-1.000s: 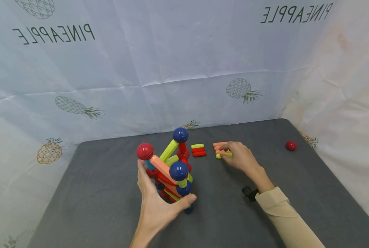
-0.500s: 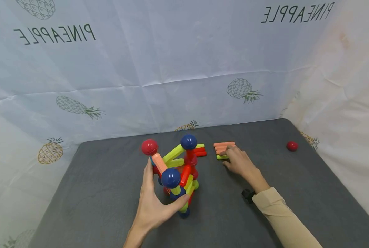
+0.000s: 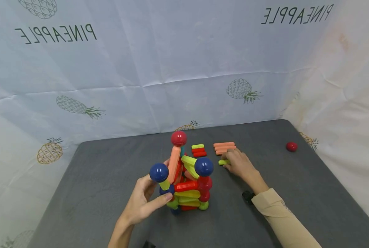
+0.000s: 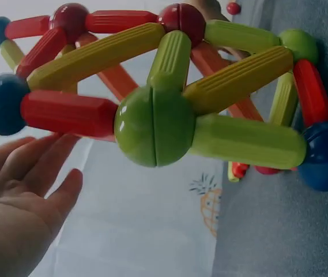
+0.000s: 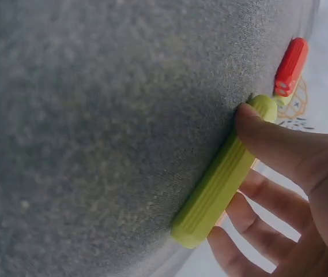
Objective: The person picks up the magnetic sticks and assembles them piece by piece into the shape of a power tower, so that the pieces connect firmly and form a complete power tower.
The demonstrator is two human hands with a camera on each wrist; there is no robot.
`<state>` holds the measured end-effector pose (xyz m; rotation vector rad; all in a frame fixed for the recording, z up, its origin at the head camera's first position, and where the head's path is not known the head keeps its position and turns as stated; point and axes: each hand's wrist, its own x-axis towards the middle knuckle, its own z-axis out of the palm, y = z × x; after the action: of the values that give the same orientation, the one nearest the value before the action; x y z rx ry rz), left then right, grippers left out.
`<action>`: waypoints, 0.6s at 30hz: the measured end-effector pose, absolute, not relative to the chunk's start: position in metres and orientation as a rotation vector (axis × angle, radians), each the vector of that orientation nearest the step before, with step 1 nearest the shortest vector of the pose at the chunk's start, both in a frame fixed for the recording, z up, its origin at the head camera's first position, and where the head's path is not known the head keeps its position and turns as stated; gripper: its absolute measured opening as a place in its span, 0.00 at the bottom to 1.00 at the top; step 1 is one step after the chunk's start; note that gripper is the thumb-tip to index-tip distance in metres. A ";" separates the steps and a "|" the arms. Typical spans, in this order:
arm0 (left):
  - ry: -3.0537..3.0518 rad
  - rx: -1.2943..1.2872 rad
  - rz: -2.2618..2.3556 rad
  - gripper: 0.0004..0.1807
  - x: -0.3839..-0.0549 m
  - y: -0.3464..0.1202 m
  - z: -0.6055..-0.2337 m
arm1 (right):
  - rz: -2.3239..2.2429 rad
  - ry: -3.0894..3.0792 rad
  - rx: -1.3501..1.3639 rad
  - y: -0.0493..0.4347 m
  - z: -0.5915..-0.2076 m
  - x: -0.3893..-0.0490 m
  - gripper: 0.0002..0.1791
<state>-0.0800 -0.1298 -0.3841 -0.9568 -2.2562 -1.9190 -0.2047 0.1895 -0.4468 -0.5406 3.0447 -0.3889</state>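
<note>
A tower of magnetic building sticks and balls (image 3: 186, 186) stands on the grey table, in red, blue, coral and lime. My left hand (image 3: 141, 199) holds its left side, thumb on a lower blue ball (image 3: 167, 190) and fingers reaching behind. In the left wrist view the fingers (image 4: 51, 164) lie behind a red stick (image 4: 68, 112); their contact is partly hidden. To the right, my right hand (image 3: 238, 165) pinches a lime magnetic stick (image 3: 223, 162) close to the tabletop. The right wrist view shows the thumb along one side of that lime stick (image 5: 215, 184), fingers opposite.
Several coral sticks (image 3: 224, 144) lie side by side just beyond my right hand. A small group of red sticks (image 3: 199, 152) with a lime one (image 3: 198, 146) sits behind the tower. One red ball (image 3: 291, 146) rests near the table's right edge. A pineapple-print curtain (image 3: 159, 103) hangs behind.
The tower has been turned by my left hand, its red top ball swinging to the back. My right hand has taken hold of the lime stick and drawn it toward me, off the coral row.
</note>
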 end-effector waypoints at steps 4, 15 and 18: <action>-2.283 -0.867 -1.769 0.29 -0.079 -0.128 -0.383 | -0.450 3.015 -0.508 0.192 -0.439 -0.205 0.09; -1.895 -0.816 -1.354 0.17 -0.082 -0.120 -0.378 | -1.454 3.084 -0.822 0.177 -0.303 -0.155 0.18; -1.883 -0.795 -1.305 0.14 -0.082 -0.118 -0.376 | -1.809 2.928 -1.034 0.161 -0.269 -0.131 0.21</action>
<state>-0.0822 -0.1184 -0.3762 -0.7947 -1.8833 -1.3053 -0.1305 0.1606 -0.2690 -1.0336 2.9281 -1.8091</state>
